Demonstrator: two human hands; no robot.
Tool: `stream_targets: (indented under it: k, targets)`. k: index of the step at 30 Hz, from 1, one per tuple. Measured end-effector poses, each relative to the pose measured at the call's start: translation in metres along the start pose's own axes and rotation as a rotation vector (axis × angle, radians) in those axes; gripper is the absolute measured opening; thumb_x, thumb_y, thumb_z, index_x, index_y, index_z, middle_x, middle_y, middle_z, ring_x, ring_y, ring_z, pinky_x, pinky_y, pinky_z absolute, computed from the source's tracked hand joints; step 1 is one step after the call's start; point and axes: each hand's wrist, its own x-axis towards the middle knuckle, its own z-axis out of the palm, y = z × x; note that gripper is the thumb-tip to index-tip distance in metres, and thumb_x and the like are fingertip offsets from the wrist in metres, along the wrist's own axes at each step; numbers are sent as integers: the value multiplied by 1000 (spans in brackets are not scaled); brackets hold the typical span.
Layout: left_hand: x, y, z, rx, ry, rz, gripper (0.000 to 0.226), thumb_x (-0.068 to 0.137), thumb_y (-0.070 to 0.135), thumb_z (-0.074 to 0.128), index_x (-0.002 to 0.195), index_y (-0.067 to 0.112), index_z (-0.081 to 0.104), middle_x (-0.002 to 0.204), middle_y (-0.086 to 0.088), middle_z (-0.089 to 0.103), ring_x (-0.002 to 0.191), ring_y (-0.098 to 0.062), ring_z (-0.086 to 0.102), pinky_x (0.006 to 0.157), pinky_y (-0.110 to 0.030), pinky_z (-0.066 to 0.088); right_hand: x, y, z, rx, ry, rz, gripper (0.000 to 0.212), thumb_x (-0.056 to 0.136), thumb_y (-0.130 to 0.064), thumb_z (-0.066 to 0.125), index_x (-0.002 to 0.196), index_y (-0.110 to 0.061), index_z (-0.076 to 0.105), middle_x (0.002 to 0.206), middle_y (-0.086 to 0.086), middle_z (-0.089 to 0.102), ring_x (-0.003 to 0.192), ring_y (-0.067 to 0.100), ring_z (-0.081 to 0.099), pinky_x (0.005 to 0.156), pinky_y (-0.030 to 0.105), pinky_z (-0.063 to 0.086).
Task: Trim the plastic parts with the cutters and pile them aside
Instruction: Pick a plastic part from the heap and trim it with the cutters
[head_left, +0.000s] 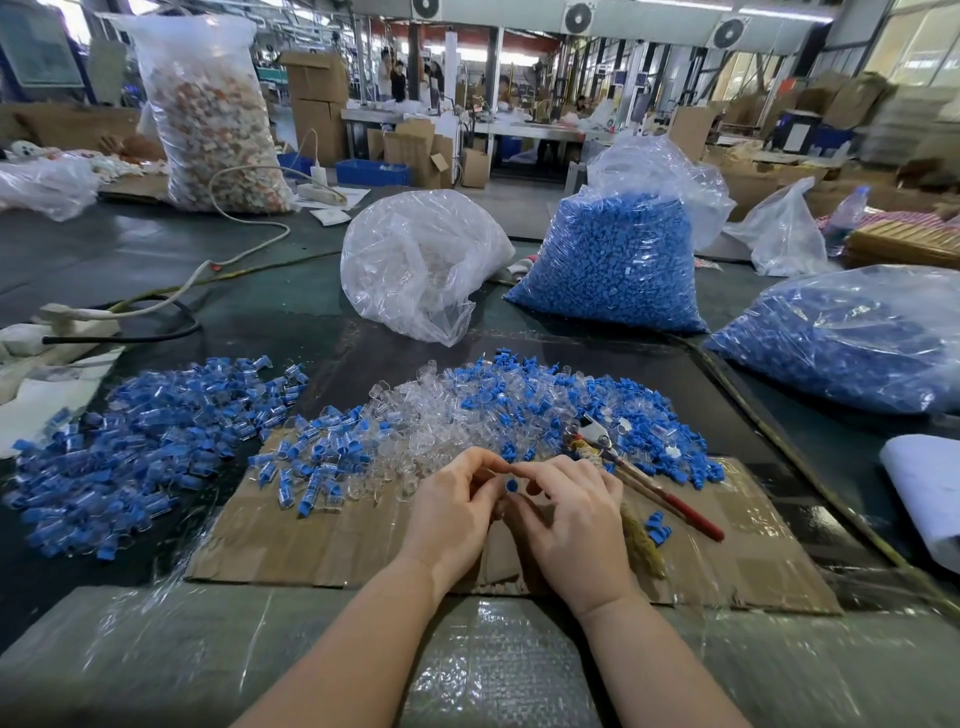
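Both the left hand (457, 499) and right hand (566, 506) pinch one blue part (511, 485) at centre frame; best steady it before reaching for the cutters (639, 467) lying right.

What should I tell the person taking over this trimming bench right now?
Left hand and right hand: together pinching one small blue plastic part above the cardboard sheet.
Cutters: lying unheld on the cardboard, right of the hands, red handles toward you.
Done: a pile of blue-and-clear pieces sits aside on the left.
Left: the mixed heap of clear and blue parts beyond the hands; two bags of blue parts wait behind.
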Motion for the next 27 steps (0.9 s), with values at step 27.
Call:
stream_targets:
  k: [27]
  targets:
    - [-1,7,-3,-25,0,-48,10,88,6,60,92,14,65,81,-4,67,78,-18,64,78,-32,54,1,0,-1,11,37,-51,19,72,-16,80,88,-20,70,81,-6,64,76,17,60,73,32,37]
